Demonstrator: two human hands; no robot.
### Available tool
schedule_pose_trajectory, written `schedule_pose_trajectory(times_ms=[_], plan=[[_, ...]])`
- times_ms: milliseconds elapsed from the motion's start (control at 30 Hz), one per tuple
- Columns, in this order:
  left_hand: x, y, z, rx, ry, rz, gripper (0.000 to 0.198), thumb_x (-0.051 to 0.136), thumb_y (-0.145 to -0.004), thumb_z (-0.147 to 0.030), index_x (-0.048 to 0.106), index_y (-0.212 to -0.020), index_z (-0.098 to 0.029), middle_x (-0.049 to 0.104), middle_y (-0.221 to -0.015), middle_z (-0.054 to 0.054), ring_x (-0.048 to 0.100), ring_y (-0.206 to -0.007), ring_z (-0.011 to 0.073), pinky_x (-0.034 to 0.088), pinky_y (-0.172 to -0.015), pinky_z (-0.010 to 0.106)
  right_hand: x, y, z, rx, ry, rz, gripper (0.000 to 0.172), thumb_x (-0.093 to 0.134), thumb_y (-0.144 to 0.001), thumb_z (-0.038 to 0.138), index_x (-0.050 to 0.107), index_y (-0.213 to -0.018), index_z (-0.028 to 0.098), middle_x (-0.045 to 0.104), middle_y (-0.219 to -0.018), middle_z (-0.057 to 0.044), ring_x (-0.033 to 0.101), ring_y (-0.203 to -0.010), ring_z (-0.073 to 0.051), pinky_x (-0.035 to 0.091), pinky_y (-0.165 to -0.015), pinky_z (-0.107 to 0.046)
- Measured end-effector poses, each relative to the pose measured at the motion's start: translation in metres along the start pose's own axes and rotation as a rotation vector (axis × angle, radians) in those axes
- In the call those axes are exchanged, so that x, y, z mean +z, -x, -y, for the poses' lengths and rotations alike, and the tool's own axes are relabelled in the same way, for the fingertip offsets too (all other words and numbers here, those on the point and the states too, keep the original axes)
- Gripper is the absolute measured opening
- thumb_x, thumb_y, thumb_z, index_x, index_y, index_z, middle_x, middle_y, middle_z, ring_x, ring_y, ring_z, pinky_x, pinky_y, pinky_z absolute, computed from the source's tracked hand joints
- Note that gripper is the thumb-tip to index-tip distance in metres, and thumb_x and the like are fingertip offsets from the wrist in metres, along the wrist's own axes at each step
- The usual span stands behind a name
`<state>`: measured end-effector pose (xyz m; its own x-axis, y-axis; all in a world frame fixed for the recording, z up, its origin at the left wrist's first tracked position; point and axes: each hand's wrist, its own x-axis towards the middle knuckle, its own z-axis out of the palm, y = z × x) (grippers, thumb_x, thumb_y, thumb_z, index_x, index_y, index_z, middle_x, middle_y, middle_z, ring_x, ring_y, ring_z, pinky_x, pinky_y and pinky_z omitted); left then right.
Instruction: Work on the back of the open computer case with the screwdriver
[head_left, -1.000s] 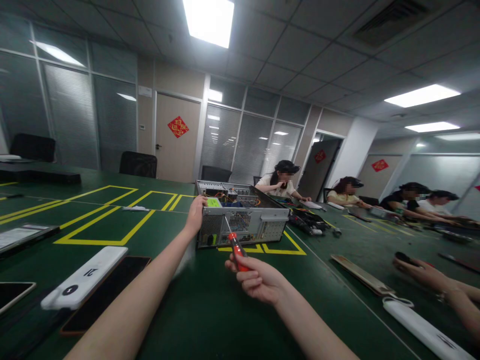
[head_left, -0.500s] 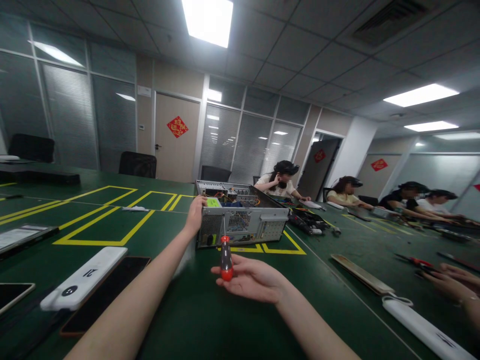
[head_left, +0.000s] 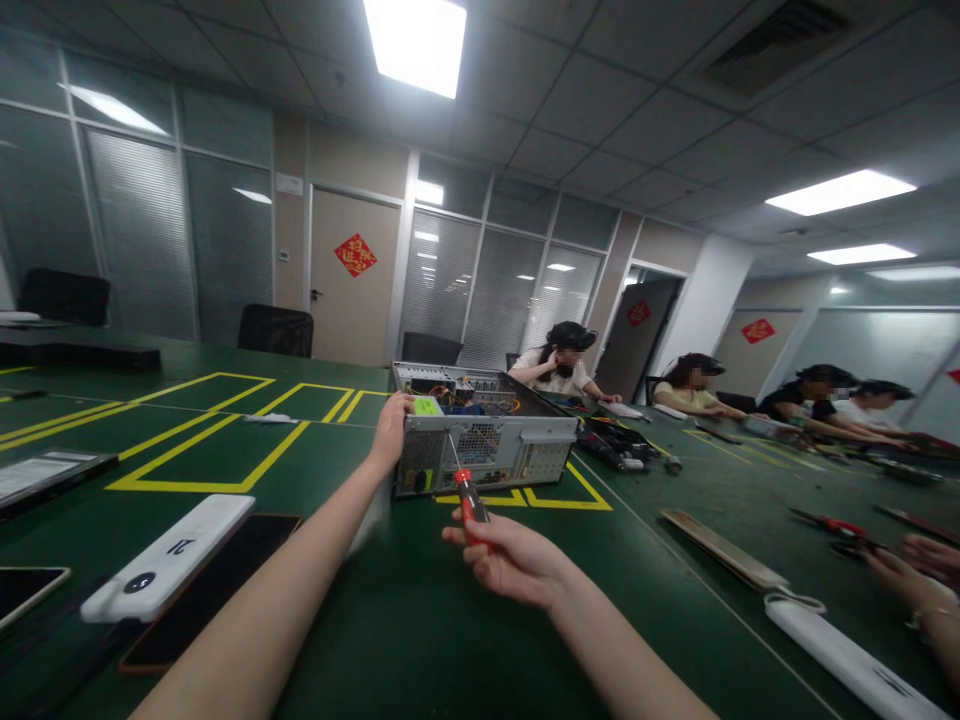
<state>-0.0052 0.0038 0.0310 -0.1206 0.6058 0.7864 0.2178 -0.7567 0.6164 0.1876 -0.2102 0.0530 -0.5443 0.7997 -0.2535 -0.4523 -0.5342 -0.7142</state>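
Observation:
An open metal computer case lies on the green table, with wires and a yellow-green labelled part inside at its left. My left hand rests on the case's left corner beside that label, its fingers bent over the edge. In front of the case my right hand holds a red and black screwdriver between thumb and fingers. The shaft slants up and left toward the perforated back panel; whether its tip touches the panel is too small to tell.
Left on the green table lie a white power bank, a dark phone and a drive. To the right are a black tool bag, a long flat bar and another person's hands. Several people sit beyond.
My right hand has shifted slightly right and closed more around the screwdriver, whose handle now tilts down to the right. My left hand and the case have stayed put.

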Motion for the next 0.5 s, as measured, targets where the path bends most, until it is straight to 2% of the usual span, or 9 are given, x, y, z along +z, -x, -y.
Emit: schedule_pose_trajectory(times_ms=[67,133,233,333,400,500], plan=[[0.0,0.0,0.0,-0.001,0.0,-0.002,0.036,0.024,-0.095,-0.033,0.05,-0.072,-0.023,0.066,-0.104,0.005,0.056,-0.115,0.0195,0.036,-0.114,0.038,0.003,0.003,0.001,-0.017,0.006,0.009,0.038,0.075,-0.074,0.007,0.058,-0.108,0.013,0.064,-0.084,-0.004,0.044,-0.052,-0.001,0.032,-0.049,-0.012],[-0.001,0.0,-0.001,-0.006,0.002,0.002,0.035,0.024,-0.095,-0.033,0.05,-0.073,-0.023,0.066,-0.104,0.006,0.056,-0.115,0.0199,0.037,-0.113,0.039,0.007,0.006,0.003,-0.031,0.0,0.015,0.04,0.074,-0.075,0.009,0.057,-0.11,0.013,0.062,-0.08,-0.002,0.04,-0.051,-0.001,0.029,-0.049,-0.012],[-0.002,0.0,-0.001,-0.017,0.005,0.011,0.035,0.025,-0.095,-0.032,0.051,-0.073,-0.023,0.066,-0.105,0.006,0.055,-0.117,0.0204,0.038,-0.112,0.038,0.013,0.01,0.003,-0.052,0.025,0.016,0.042,0.074,-0.075,0.013,0.053,-0.112,0.016,0.065,-0.09,-0.006,0.053,-0.061,-0.007,0.036,-0.056,-0.017],[-0.002,0.0,-0.003,-0.026,0.003,0.018,0.034,0.025,-0.094,-0.032,0.05,-0.073,-0.023,0.065,-0.106,0.006,0.054,-0.117,0.0204,0.037,-0.112,0.038,0.017,0.012,0.003,-0.053,0.122,0.013,0.055,0.072,-0.073,0.01,0.048,-0.122,0.02,0.067,-0.106,-0.01,0.065,-0.075,-0.014,0.042,-0.062,-0.021],[-0.002,0.0,-0.004,-0.028,0.006,0.021,0.034,0.024,-0.094,-0.032,0.049,-0.073,-0.023,0.065,-0.105,0.006,0.054,-0.116,0.0203,0.037,-0.112,0.038,0.018,0.012,0.003,-0.05,0.16,-0.005,0.061,0.073,-0.074,0.01,0.045,-0.127,0.021,0.067,-0.109,-0.011,0.066,-0.077,-0.014,0.043,-0.064,-0.021],[-0.002,0.0,-0.005,-0.027,0.01,0.02,0.034,0.024,-0.094,-0.032,0.049,-0.072,-0.023,0.064,-0.104,0.006,0.055,-0.115,0.0203,0.037,-0.112,0.037,0.02,0.014,0.004,-0.081,0.178,-0.039,0.066,0.075,-0.075,0.015,0.043,-0.131,0.022,0.068,-0.103,-0.011,0.066,-0.074,-0.013,0.043,-0.062,-0.02]])
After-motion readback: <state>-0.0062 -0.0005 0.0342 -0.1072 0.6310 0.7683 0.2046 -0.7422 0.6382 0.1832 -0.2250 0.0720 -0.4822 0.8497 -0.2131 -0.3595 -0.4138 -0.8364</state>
